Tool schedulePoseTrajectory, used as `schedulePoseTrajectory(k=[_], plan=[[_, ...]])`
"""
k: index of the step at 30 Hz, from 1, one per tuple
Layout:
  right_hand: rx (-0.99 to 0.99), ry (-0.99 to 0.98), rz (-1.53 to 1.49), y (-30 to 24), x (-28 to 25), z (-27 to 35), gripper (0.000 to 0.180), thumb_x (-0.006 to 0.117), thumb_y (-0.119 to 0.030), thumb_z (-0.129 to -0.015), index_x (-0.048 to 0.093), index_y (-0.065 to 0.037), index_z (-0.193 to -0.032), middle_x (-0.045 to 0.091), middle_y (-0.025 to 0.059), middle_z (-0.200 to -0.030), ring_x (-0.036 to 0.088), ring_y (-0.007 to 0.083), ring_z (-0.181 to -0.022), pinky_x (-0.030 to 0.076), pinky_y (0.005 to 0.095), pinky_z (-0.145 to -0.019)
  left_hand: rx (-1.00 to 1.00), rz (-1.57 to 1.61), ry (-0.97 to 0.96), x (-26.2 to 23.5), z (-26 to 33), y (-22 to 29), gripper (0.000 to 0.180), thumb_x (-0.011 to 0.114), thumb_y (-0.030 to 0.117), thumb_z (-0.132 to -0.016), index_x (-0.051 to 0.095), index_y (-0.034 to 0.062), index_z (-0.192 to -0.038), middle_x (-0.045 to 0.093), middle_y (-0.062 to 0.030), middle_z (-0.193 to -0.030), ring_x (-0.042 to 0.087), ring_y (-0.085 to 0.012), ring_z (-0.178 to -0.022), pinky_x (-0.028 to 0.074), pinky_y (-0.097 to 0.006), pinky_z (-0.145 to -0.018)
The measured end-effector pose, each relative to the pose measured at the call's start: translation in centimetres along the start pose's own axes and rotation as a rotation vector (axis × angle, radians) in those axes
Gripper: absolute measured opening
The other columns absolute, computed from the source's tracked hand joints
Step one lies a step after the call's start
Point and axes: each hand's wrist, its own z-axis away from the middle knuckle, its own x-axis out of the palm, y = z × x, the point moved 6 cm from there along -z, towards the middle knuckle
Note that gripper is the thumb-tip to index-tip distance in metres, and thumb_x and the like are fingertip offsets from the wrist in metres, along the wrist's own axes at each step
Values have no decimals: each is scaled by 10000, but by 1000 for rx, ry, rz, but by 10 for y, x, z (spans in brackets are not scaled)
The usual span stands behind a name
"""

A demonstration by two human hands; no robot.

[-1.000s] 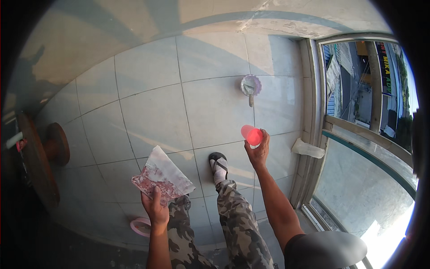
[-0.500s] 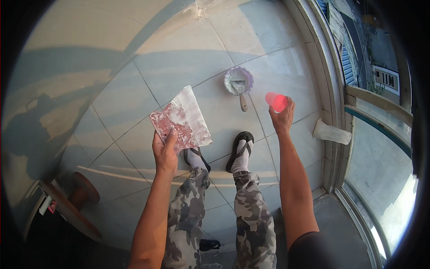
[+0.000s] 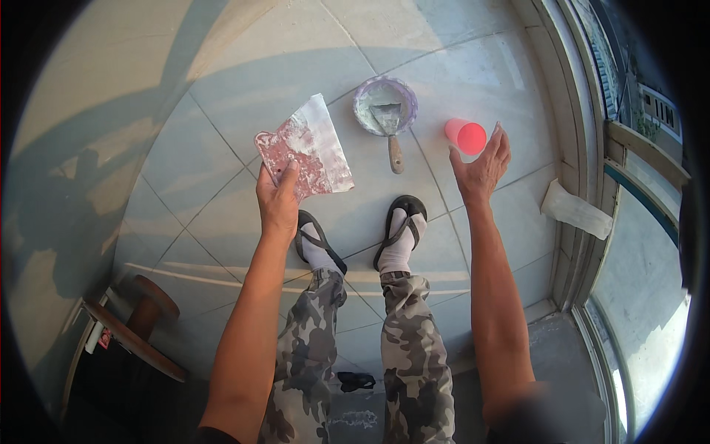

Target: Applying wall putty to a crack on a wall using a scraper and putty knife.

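Note:
In my left hand is a wide putty scraper with a red, plaster-smeared grip and a pale flat blade; my thumb presses on its face. My right hand has its thumb and fingers spread just behind a pink plastic cup, which stands on the tiles. Between the two hands, farther off, sits a round purple-rimmed tub with whitish paste inside. A small putty knife rests in it, its blade in the tub and its worn handle hanging over the near rim.
Large grey tiles cover the floor, with a wall on the left. A wooden spool-shaped stand is at the lower left. Along the right run a window frame and a whitish rolled piece. My sandalled feet stand near the middle.
My right hand has let go of the pink cup and its fingers have spread. The left hand still grips the scraper. The view has shifted slightly.

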Motion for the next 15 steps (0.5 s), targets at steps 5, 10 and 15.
schedulePoseTrajectory(k=[5,10,15], plan=[[171,-506,-358,-51,21,28,747,741,-253,-777,376,-25,-1387,582,224,-1144,591,377,-1008,489,451,-849,-51,-66,21,8,-16,-5,353,590,66,-945,498,0,-1279,594,-90,-1220,572,-160,-1104,445,-324,-975],[336,-530,-460,-71,69,58,639,654,-216,-888,342,14,-1396,625,222,-1026,653,323,-829,513,422,-759,-65,-45,41,17,-25,-16,335,599,71,-938,513,3,-1254,601,-80,-1195,577,-154,-1077,447,-322,-965],[470,-573,-615,-77,87,49,474,587,-205,-930,409,28,-1301,641,247,-990,661,369,-895,504,468,-770,-45,-44,26,15,-27,-17,330,601,74,-937,517,7,-1248,602,-76,-1187,577,-152,-1070,447,-322,-964]])
